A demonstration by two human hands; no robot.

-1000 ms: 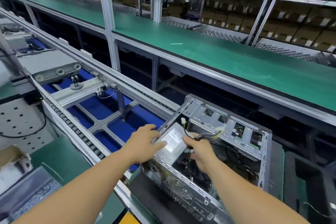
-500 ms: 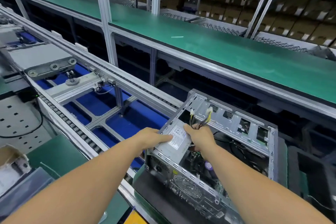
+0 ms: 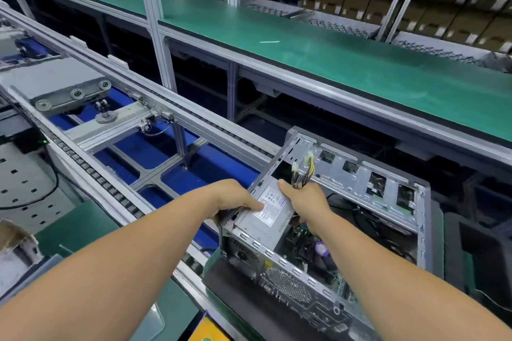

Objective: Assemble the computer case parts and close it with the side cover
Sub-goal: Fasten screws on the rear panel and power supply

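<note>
Power supply (image 3: 266,216) is sitting in the near-left corner of the open computer case (image 3: 360,202), labelled face up. Case is lying on its side on a dark pad (image 3: 249,299) at the edge of the green table (image 3: 72,227); no side cover in view.

Left hand (image 3: 235,196) is holding the case's left end wall, fingers curling round the outside of the corner, thumb lying on the power supply's top: that grip is clamped on the case, steadying it. Right hand (image 3: 304,199) is gripping the supply's far-right edge and pinching the cable bundle (image 3: 302,174) up out of the bay, yellow and black leads sticking up with white connectors on top.

Handling read: supply looks like a rigid steel box, probably the heaviest loose part here. Smooth painted skin, so likely slippery; better taken by opposite edges than by the flat top. Never by the cables. They're soft and the plugs are the fragile bit.

Case sheet metal looks thin, with punched edges. Probably sharp, flexes if pushed mid-panel. Hold at folded corners and rails, as the left hand is doing.

Motherboard (image 3: 313,246) sits exposed just beside the supply; I'd be keeping box corners off it.
</note>
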